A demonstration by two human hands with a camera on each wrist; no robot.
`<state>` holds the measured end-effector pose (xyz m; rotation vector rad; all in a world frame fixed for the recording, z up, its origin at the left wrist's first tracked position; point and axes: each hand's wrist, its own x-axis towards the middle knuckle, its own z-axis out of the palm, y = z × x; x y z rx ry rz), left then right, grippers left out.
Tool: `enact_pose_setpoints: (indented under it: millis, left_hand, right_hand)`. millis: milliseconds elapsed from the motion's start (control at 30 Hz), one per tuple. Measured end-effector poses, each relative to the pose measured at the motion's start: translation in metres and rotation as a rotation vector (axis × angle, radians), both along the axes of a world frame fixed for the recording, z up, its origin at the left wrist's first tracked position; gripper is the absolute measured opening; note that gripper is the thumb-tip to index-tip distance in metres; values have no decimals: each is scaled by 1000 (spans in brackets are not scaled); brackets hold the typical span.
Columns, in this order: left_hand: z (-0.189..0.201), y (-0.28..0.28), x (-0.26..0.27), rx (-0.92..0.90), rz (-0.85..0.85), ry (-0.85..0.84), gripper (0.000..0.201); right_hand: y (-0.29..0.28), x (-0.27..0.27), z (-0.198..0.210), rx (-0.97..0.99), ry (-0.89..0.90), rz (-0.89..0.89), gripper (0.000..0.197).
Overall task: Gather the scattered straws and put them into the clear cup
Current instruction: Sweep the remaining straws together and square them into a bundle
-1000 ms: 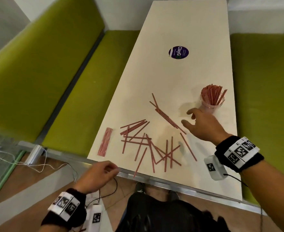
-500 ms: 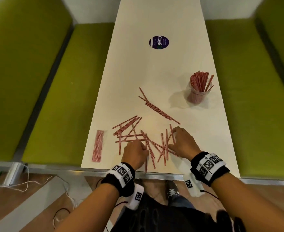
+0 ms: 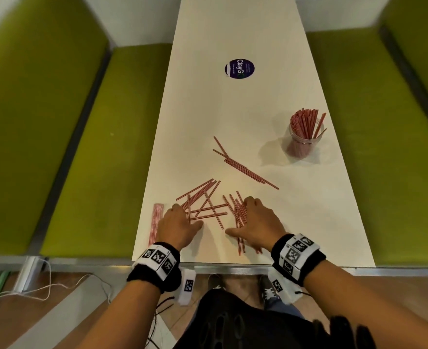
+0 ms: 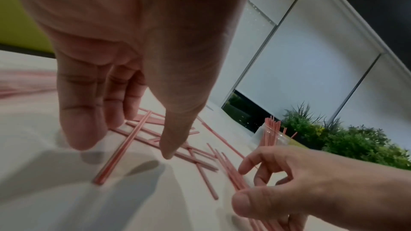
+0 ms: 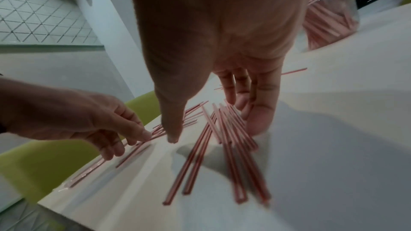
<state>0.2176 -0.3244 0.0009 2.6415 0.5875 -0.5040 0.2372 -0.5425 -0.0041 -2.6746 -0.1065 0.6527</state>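
On the near end of the long white table [image 3: 233, 117], red straws lie scattered in four groups. The right hand [image 3: 260, 224] rests with spread, fairly straight fingers on a bunch of roughly ten straws [image 3: 239, 217] swept nearly parallel, its thumb [image 3: 234, 233] stretched out to the left; it grips nothing. The left hand [image 3: 176, 226] lies just to the left, fingers extended and only slightly bent, their tips touching the near-left edge of a criss-crossed heap of about ten straws [image 3: 205, 202]; it holds nothing either. Further out, a slanted row of some six straws [image 3: 245, 168] lies between the hands and the clear cup [image 3: 302, 144]. That one cup stands upright toward the far right edge of the table, well apart from both hands, already packed with many straws, too many to count. At the near-left table edge, just left of the left hand, lies one flat packet of straws [image 3: 155, 222]. One round purple sticker [image 3: 239, 68] sits far up the table. Green benches [image 3: 102, 152] flank both sides.
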Motion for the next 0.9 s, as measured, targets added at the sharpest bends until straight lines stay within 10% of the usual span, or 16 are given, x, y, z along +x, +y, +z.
enact_pose_setpoints:
  millis: [267,533,900]
  left_hand:
    - [-6,-17,5,-49,-10,-63,14]
    - [-10,-24,11,30,-323,-139,46]
    - [-7,-26,25,112,-378,-107,19]
  right_hand:
    - [5,19,-9,158,-27,-112,44]
    - [7,29,-10,236,-64,-79,46]
    - [-23,97,-6,-47,-191,-13,54]
